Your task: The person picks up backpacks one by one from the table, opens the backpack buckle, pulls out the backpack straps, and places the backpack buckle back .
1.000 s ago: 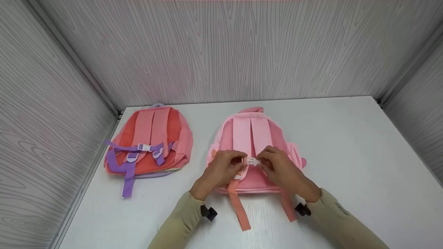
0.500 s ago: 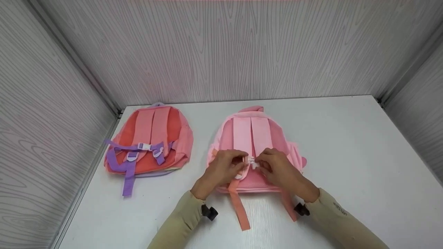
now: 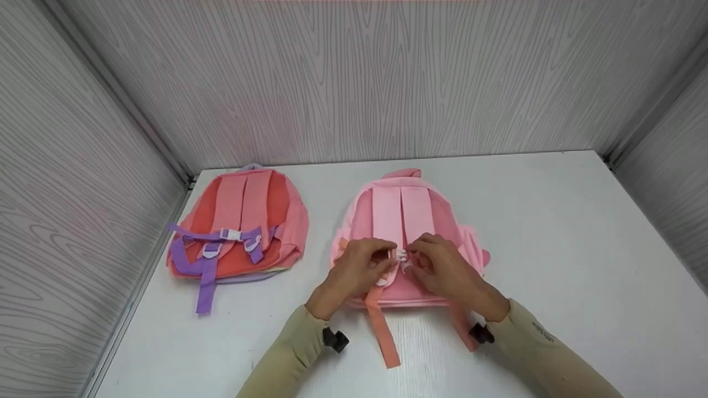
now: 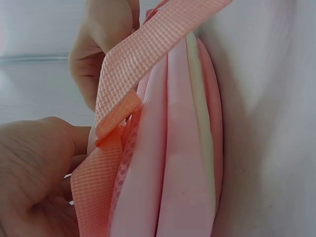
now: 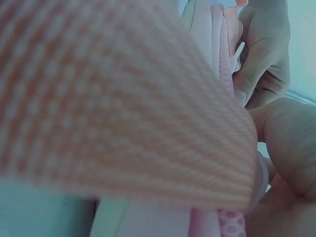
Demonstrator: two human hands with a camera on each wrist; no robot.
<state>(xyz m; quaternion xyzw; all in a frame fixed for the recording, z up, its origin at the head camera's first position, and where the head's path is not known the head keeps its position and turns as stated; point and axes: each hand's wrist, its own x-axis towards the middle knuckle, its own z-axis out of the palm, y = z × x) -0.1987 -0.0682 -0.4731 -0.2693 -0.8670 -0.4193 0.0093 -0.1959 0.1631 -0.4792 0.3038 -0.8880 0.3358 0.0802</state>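
Here both hands, left hand (image 3: 357, 268) and right hand (image 3: 442, 268), pinch the chest buckle (image 3: 399, 255) halves together over the pink backpack (image 3: 387, 213), steadying them.

You have a white table (image 3: 553, 232) with two small fabric backpacks lying strap-side up: a pink backpack (image 3: 387, 213) mid-table, and an orange-red backpack with purple straps (image 3: 238, 224) near the far left corner.
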